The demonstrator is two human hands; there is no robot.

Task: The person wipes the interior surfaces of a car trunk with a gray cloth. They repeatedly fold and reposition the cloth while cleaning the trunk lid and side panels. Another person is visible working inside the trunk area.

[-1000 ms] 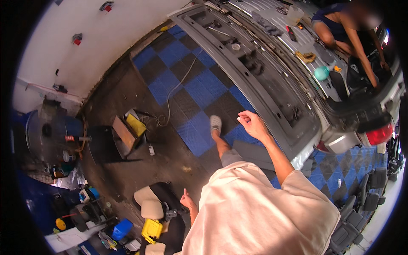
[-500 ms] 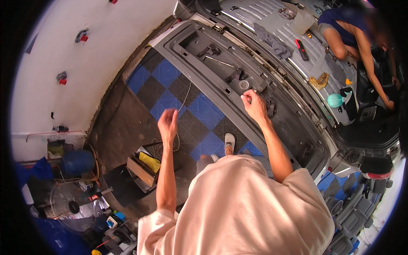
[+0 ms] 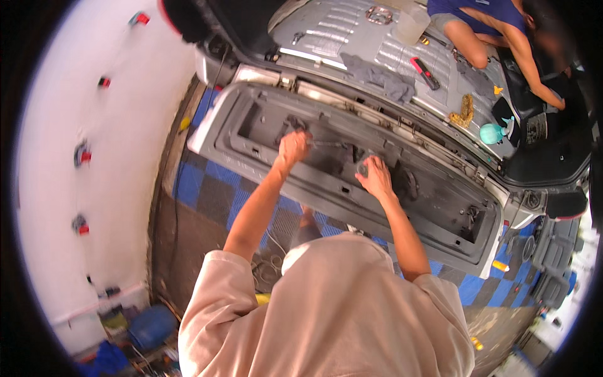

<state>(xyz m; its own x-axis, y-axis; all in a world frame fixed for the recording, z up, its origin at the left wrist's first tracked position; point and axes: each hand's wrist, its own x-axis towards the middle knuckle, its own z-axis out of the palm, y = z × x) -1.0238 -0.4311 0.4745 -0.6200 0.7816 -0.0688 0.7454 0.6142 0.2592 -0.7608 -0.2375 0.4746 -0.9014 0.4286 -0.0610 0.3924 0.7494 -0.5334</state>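
Observation:
Both my hands reach over the recessed grey panel of a lowered vehicle tailgate [image 3: 301, 185]. My left hand [image 3: 293, 147] is at the recess's left part, beside a dark fitting and the left end of a thin metal rod [image 3: 326, 144]. Its fingers are bent but smeared by motion, so whether they grip anything does not show. Farther right, my right hand [image 3: 377, 179] has its thumb and fingers curled around a small round clear container [image 3: 362, 168]. A dark fitting [image 3: 409, 185] lies in the recess just right of that hand.
A person [image 3: 477, 31] crouches on the bare metal vehicle floor [image 3: 326, 31] at the far right. Around them are a grey cloth [image 3: 383, 75], a red and black tool [image 3: 425, 73], a yellowish rag [image 3: 463, 112] and a teal spray bottle [image 3: 493, 133]. A white wall [image 3: 56, 157] stands left.
My view has turned toward the tailgate. My left hand has moved from over the floor tiles to the recess. My right hand has come down to the round container.

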